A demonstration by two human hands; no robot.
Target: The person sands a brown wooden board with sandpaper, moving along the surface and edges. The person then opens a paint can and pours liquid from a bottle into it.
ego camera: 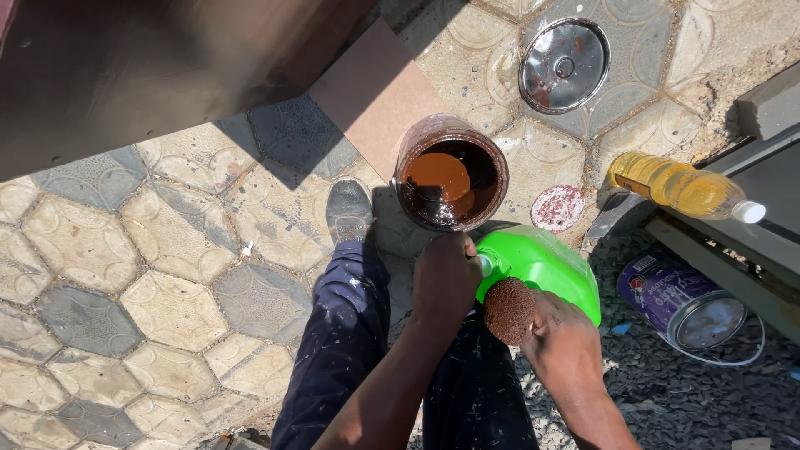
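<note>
My left hand (446,275) is closed around the neck and cap end of a bright green plastic jug (546,260), which lies tilted toward an open tin of dark brown liquid (451,182). My right hand (560,333) holds a round, rough brown sponge-like ball (507,310) against the jug's side. The tin stands on the paving just beyond my hands, beside my shoe (348,208). My dark, paint-flecked trouser legs fill the space below my arms.
A shiny metal lid (564,65) lies on the patterned paving stones at the top. A smaller stained lid (557,207) sits right of the tin. A bottle of yellow liquid (679,187) and a purple can (679,300) lie at right on gravel. Brown wooden boards (167,67) are upper left.
</note>
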